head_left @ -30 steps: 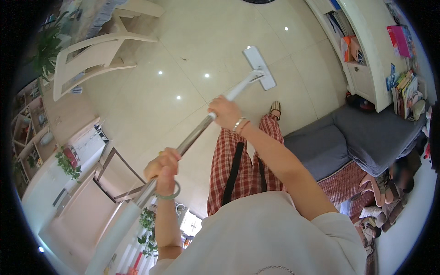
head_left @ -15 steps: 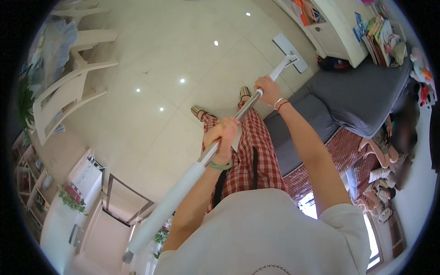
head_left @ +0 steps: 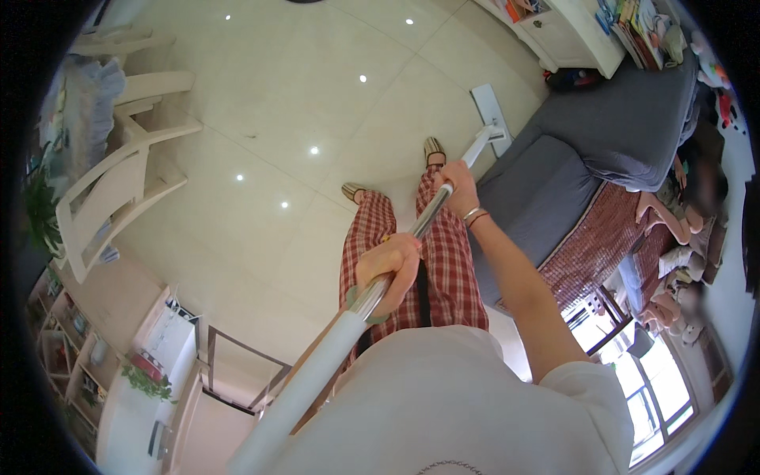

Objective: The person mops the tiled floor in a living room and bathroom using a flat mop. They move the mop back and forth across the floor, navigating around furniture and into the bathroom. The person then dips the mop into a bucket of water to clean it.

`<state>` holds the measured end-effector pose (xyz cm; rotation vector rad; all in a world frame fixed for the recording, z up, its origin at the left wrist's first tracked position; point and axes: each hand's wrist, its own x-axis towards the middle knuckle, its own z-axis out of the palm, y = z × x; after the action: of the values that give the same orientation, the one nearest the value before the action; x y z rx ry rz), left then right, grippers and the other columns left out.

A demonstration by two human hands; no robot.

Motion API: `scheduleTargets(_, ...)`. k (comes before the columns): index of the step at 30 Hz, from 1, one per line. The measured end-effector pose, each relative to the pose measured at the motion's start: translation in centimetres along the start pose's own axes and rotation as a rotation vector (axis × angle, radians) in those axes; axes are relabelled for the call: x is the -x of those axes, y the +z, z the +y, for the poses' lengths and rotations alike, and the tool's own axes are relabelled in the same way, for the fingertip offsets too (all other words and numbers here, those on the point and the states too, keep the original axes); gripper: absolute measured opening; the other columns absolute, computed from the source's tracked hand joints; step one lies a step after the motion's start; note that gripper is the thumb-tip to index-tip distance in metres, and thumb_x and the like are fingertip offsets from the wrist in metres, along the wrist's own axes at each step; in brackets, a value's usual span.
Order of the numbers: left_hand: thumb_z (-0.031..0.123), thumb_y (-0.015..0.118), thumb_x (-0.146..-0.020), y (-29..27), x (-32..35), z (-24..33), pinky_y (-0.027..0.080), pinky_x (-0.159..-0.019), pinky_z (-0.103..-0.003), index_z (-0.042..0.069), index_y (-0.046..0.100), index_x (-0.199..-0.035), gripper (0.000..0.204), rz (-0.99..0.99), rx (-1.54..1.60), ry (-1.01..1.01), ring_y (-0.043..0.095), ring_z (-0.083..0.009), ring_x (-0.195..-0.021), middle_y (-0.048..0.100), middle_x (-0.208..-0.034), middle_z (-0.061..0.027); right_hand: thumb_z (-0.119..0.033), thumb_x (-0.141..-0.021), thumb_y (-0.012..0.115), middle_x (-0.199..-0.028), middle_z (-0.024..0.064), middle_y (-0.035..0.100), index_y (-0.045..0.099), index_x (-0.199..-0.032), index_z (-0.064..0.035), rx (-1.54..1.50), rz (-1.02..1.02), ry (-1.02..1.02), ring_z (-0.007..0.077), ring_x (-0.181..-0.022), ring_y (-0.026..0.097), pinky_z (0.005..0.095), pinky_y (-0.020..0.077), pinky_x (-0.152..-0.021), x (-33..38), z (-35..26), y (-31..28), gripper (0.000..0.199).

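A flat mop (head_left: 430, 212) with a white and silver pole slants from the lower left up to the right across my body. Its white rectangular head (head_left: 488, 111) lies flat on the tiled floor, just off the grey sofa. My left hand (head_left: 388, 271) is wrapped round the silver part of the pole, right above the thick white grip. Further along, my right hand (head_left: 456, 190) is closed round the pole close to the white joint. A bracelet and a red cord circle the right wrist; a green bangle is on the left one.
The grey sofa (head_left: 546, 170) runs along the right, with a white cabinet (head_left: 574, 39) beyond it. Pale wooden chairs (head_left: 107, 206) stand at the left. A person (head_left: 665, 214) is on the woven mat at the far right. Glossy floor tiles (head_left: 293, 103) stretch ahead of my feet.
The mop head has come back nearer to my feet. Both hands have drawn the pole toward me, and its lower end has slid out of sight. My view has shifted slightly.
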<state>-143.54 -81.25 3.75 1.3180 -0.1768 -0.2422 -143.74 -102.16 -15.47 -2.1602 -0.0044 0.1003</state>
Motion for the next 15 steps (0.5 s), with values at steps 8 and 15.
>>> scheduleTargets(8, -0.012, 0.055, -0.079, -11.9, 1.0, 10.5, 0.047, -0.067, -0.039, 0.003, 0.04, -0.058, 0.03, -0.151, -0.137, -0.099, 0.046, -0.0204, -0.053, 0.048, -0.058, -0.0058, 0.0, -0.063, 0.067, -0.069, 0.0063, 0.051, 0.05, -0.064, -0.0109, -0.055, 0.178, 0.01, 0.0311, -0.074, 0.051, 0.0406, 0.0398, -0.071, 1.1, -12.3, 13.0, 0.019)
scheduleTargets(15, -0.011, 0.056, -0.075, -19.3, 2.2, 18.6, 0.047, -0.064, -0.039, 0.004, 0.036, -0.056, 0.032, -0.134, -0.327, -0.073, 0.044, -0.02, -0.051, 0.046, -0.055, -0.0052, -0.001, -0.076, 0.066, -0.067, 0.0077, 0.047, 0.047, -0.065, -0.0073, -0.273, 0.25, -0.015, 0.0296, -0.072, 0.046, 0.0385, 0.0385, -0.065, -2.9, -22.4, 22.8, 0.023)
